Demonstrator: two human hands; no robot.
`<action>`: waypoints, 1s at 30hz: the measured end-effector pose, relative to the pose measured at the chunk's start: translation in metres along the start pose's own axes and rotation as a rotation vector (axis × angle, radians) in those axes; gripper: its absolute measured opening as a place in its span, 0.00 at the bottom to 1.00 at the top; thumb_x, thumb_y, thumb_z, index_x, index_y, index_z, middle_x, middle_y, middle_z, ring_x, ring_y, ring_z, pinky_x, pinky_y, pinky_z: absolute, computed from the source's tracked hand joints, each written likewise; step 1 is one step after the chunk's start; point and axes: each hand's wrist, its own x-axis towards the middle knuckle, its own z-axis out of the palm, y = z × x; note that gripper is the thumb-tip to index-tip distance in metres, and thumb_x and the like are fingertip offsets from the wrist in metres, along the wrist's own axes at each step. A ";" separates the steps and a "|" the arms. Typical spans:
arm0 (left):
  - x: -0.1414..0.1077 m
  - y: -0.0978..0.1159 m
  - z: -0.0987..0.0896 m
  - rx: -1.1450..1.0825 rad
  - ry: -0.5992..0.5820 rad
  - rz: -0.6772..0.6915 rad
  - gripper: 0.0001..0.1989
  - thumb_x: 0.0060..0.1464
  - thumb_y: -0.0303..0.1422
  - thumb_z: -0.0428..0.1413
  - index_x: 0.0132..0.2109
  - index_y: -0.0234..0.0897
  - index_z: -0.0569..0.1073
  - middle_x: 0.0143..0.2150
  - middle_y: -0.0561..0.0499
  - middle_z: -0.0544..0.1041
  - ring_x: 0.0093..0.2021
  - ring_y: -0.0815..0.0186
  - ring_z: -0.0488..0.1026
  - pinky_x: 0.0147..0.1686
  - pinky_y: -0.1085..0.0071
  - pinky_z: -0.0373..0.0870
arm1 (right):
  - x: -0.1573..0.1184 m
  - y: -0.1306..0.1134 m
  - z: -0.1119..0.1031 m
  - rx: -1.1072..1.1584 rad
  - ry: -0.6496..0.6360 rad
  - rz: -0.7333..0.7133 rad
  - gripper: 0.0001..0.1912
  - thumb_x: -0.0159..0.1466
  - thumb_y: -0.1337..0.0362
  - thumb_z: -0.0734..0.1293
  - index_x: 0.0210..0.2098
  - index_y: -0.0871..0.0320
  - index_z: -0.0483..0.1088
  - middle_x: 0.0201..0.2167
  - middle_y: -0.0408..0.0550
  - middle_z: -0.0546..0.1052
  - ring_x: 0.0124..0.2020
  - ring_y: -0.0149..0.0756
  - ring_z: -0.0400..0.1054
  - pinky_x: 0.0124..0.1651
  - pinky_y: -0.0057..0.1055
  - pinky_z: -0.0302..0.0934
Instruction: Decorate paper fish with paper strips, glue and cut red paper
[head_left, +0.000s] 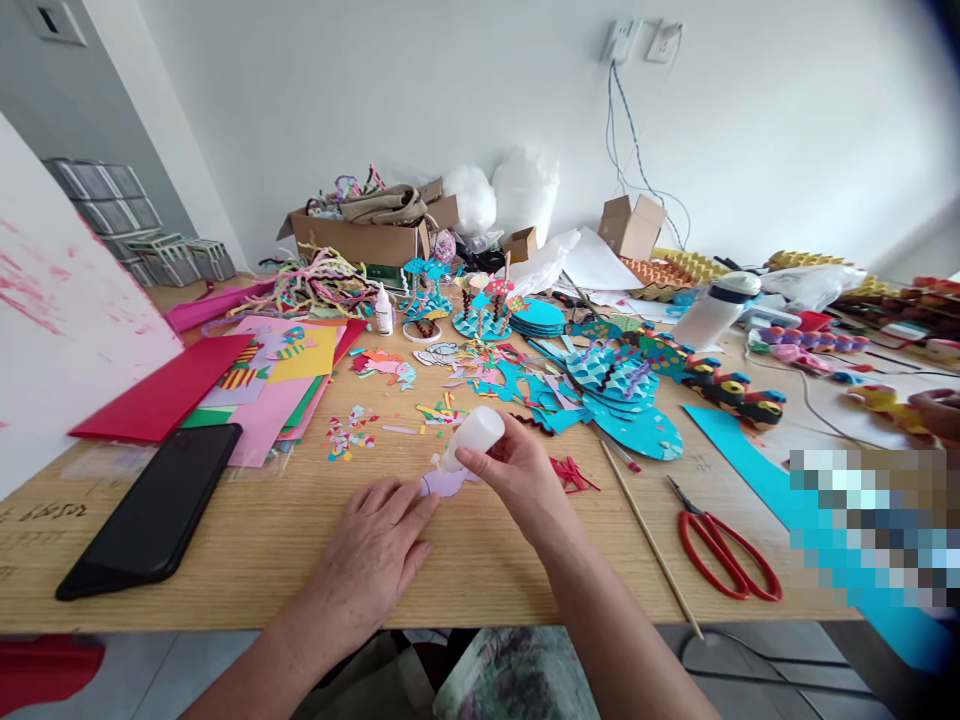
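Observation:
A white bottle (480, 430), tipped with its nozzle end down, is held in my right hand (523, 478) over a small purple paper piece (444, 484). My left hand (381, 545) lies on the table with its fingers spread, the fingertips touching the left edge of the purple piece. The nozzle is hidden behind the bottle and fingers. Beyond them lie tiny coloured scraps (349, 437) and orange and blue paper fish shapes (386, 367).
Red-handled scissors (724, 555) and a wooden stick (649, 535) lie to the right. A black phone (154, 510) and coloured paper sheets (259, 425) are at left. Blue paper pieces (637, 425) lie beyond. Another person's hand (937, 412) shows at the right edge.

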 end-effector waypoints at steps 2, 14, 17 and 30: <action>0.000 0.000 0.000 0.002 0.009 0.003 0.20 0.53 0.29 0.55 0.54 0.39 0.66 0.52 0.46 0.71 0.51 0.54 0.64 0.50 0.54 0.63 | 0.000 0.000 0.002 0.014 -0.024 0.000 0.16 0.46 0.60 0.71 0.32 0.56 0.67 0.27 0.42 0.74 0.29 0.34 0.67 0.32 0.29 0.62; -0.001 -0.001 0.003 0.008 0.022 0.002 0.19 0.54 0.30 0.54 0.54 0.39 0.66 0.52 0.46 0.71 0.51 0.55 0.65 0.49 0.55 0.64 | 0.007 0.010 0.006 -0.167 -0.011 -0.132 0.12 0.48 0.59 0.71 0.30 0.56 0.71 0.25 0.42 0.73 0.27 0.33 0.62 0.31 0.28 0.58; -0.001 -0.001 0.003 0.001 0.018 -0.006 0.19 0.55 0.30 0.53 0.54 0.40 0.67 0.52 0.47 0.71 0.51 0.55 0.65 0.49 0.55 0.64 | 0.006 0.009 0.009 -0.278 0.024 -0.177 0.11 0.48 0.60 0.71 0.31 0.56 0.72 0.25 0.41 0.72 0.29 0.34 0.62 0.34 0.29 0.58; -0.001 0.001 0.001 -0.006 0.040 -0.012 0.17 0.56 0.31 0.52 0.54 0.40 0.67 0.51 0.46 0.71 0.51 0.56 0.65 0.50 0.56 0.63 | 0.005 0.004 0.016 -0.254 -0.014 -0.164 0.07 0.48 0.62 0.69 0.25 0.56 0.68 0.22 0.38 0.69 0.27 0.32 0.61 0.34 0.27 0.55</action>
